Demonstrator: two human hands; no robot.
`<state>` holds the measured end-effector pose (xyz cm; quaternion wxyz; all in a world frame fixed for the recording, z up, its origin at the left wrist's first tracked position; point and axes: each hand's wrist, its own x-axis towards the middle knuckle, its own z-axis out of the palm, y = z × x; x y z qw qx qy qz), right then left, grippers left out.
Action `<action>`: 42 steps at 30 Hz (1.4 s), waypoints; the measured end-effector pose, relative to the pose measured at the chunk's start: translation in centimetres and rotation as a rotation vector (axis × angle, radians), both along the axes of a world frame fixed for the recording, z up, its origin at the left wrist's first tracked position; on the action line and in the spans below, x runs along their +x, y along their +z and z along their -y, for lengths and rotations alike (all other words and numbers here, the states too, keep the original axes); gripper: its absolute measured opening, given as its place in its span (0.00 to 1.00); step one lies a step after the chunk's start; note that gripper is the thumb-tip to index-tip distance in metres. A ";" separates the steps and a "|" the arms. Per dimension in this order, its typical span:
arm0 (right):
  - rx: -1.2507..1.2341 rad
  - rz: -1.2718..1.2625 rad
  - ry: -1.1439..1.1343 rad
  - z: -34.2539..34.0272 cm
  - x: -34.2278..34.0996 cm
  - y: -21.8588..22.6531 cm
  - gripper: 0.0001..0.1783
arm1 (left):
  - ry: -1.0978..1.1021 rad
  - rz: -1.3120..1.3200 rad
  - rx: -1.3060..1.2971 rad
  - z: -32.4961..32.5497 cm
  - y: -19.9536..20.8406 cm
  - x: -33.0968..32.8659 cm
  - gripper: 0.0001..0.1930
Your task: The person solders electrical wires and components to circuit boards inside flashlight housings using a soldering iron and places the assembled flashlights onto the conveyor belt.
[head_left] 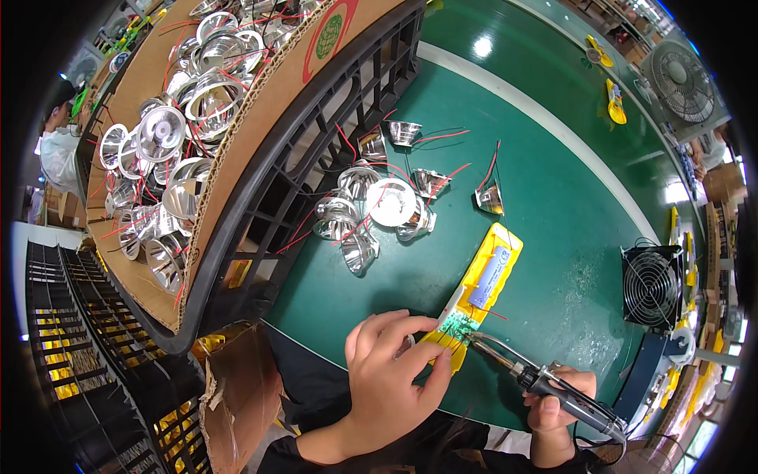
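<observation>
Currently, soldering iron (545, 385) is gripped in R hand (560, 397), pointed at PCB (455, 325).
Yellow casing (473, 277) is held at near end w/ L hand (395, 359).

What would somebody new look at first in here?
Probably the big heap of shiny silver cups in the cardboard box at upper left. Next, perhaps, the bright yellow casing on the green table, just right of centre, with a blue battery in it. At lower right, the right hand holds what looks like a soldering iron.
</observation>
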<state>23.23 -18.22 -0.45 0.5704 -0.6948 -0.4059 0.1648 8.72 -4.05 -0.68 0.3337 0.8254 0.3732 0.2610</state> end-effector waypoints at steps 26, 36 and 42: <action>0.075 0.061 0.087 -0.1 0.0 -0.2 0.23 | -0.003 -0.006 -0.025 -0.1 0.3 0.0 0.03; -0.014 -0.122 0.003 0.1 -0.1 0.6 0.19 | 0.002 -0.012 -0.025 -0.1 0.4 0.1 0.03; -0.052 -0.134 0.024 0.1 -0.2 0.8 0.19 | -0.003 -0.012 -0.024 -0.1 0.4 0.0 0.03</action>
